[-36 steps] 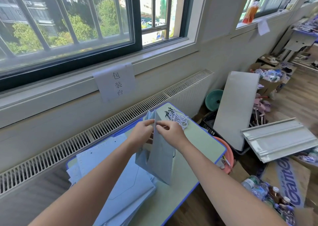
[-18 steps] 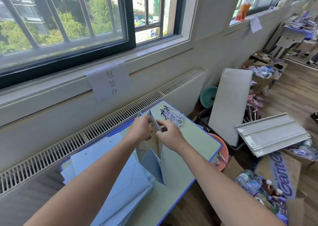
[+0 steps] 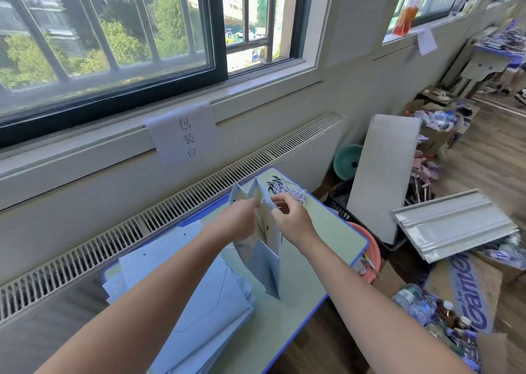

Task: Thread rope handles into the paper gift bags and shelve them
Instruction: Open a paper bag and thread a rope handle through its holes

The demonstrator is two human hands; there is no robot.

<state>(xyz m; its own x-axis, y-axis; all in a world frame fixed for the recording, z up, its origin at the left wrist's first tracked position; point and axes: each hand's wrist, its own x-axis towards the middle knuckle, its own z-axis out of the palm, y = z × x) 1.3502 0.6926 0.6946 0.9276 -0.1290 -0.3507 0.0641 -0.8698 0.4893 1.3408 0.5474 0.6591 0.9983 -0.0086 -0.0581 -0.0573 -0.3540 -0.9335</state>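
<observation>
Both my hands work one pale-blue paper gift bag, opened upright on the desk: left hand grips its rim, right hand pinches white rope.

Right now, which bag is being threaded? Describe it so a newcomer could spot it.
Find the green desk below the window sign. On it, right of the flat stack of blue bags, one pale blue paper bag stands opened. It is the only upright one, gripped at its rim by both hands.
</observation>
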